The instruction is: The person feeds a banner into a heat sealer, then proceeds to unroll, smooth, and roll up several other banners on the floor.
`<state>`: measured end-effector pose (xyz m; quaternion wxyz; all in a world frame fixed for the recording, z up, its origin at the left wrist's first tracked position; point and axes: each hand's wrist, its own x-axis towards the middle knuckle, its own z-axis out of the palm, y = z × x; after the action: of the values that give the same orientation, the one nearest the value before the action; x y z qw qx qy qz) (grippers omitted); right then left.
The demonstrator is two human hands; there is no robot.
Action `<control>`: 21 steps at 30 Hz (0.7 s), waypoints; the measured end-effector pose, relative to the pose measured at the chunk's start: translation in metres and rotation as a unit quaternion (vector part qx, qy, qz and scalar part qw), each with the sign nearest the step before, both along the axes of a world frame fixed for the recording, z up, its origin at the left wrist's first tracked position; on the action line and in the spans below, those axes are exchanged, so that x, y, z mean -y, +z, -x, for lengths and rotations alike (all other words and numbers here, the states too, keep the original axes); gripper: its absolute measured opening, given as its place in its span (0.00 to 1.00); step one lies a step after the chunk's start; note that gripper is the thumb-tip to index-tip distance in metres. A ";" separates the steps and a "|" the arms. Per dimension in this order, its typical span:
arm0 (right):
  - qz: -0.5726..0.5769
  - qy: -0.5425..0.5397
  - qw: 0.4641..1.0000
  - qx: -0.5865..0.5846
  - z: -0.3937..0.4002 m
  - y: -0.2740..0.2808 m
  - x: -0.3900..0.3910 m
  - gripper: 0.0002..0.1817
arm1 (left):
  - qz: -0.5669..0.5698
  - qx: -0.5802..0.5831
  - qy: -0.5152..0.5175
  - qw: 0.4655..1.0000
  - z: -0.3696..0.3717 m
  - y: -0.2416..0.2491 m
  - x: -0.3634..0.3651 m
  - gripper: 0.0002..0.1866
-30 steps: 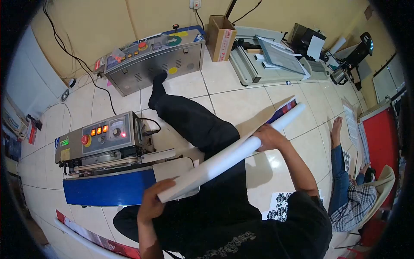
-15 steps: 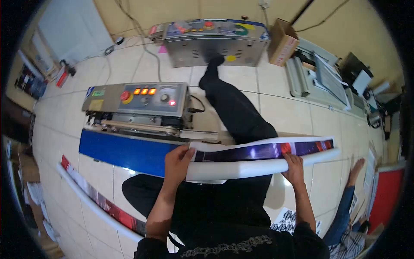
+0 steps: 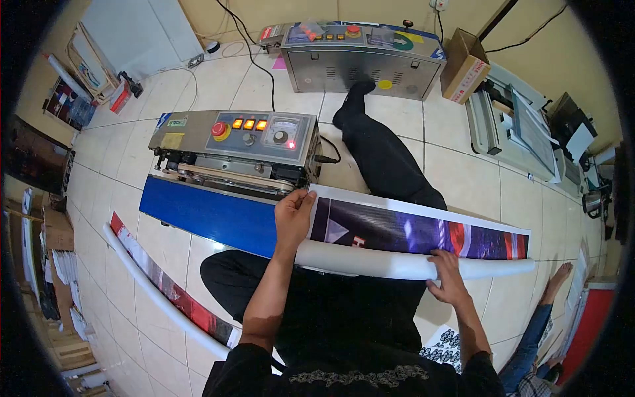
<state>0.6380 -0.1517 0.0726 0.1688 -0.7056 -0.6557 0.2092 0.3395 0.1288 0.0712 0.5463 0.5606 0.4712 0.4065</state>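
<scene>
A long printed sheet [image 3: 403, 231], dark purple with red and white marks, lies partly unrolled across my lap, its near edge still curled into a white roll [image 3: 370, 261]. My left hand [image 3: 293, 215] pinches the sheet's left end, beside the blue conveyor [image 3: 205, 215] of a band sealer machine [image 3: 238, 142]. Further right, my right hand [image 3: 448, 274] rests on the white roll with its fingers spread over it. My black-trousered leg [image 3: 377, 155] stretches forward on the tiled floor.
A second sealer machine [image 3: 360, 56] stands at the back by a cardboard box [image 3: 465, 66]. Another rolled print [image 3: 159, 288] lies on the floor to my left. A paper cutter [image 3: 516, 129] sits at the right. Another person's bare foot [image 3: 554, 278] shows lower right.
The sheet has gone from a closed roll held slanted to lying level and unrolling, with more print showing. My left hand moved up to the sheet's left end.
</scene>
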 end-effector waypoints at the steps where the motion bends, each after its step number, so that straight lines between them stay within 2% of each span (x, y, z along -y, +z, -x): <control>1: -0.045 0.011 0.998 -0.031 0.004 -0.002 -0.011 0.24 | -0.025 0.000 0.008 1.000 -0.003 -0.002 0.001 0.06; 2: -0.089 0.020 0.994 -0.063 0.011 -0.004 -0.025 0.23 | -0.050 -0.001 0.016 0.999 -0.005 -0.003 0.002 0.06; 6: -0.204 0.018 0.978 -0.037 0.070 0.011 -0.121 0.23 | -0.073 0.039 0.041 0.996 -0.010 0.017 0.014 0.03; 8: -0.264 0.048 0.963 -0.028 0.095 0.009 -0.165 0.23 | -0.110 -0.057 0.008 0.992 -0.005 0.023 0.016 0.06; 9: -0.269 0.051 0.961 -0.032 0.106 0.012 -0.179 0.23 | -0.126 -0.115 -0.026 0.985 0.001 0.020 0.014 0.08; 12: -0.285 0.052 0.955 -0.065 0.128 0.016 -0.205 0.23 | -0.123 -0.149 -0.064 0.979 0.004 0.035 0.014 0.08; 13: -0.279 0.054 0.956 -0.074 0.132 0.016 -0.207 0.23 | -0.065 -0.164 -0.089 0.980 0.008 0.040 0.014 0.10; 14: -0.271 0.055 0.957 -0.083 0.135 0.015 -0.208 0.23 | -0.065 -0.166 -0.088 0.980 0.009 0.043 0.013 0.10; 16: -0.249 0.059 0.961 -0.104 0.136 0.014 -0.209 0.21 | -0.169 -0.200 -0.109 0.959 0.010 0.049 0.012 0.11; 21: -0.198 0.040 0.968 -0.148 0.137 0.017 -0.212 0.17 | -0.195 -0.270 -0.114 0.936 0.007 0.069 0.012 0.12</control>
<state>0.5011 0.0606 0.0892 0.3916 -0.5930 -0.6792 0.1834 0.3328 0.1163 0.1402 0.3212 0.7946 0.4456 0.2586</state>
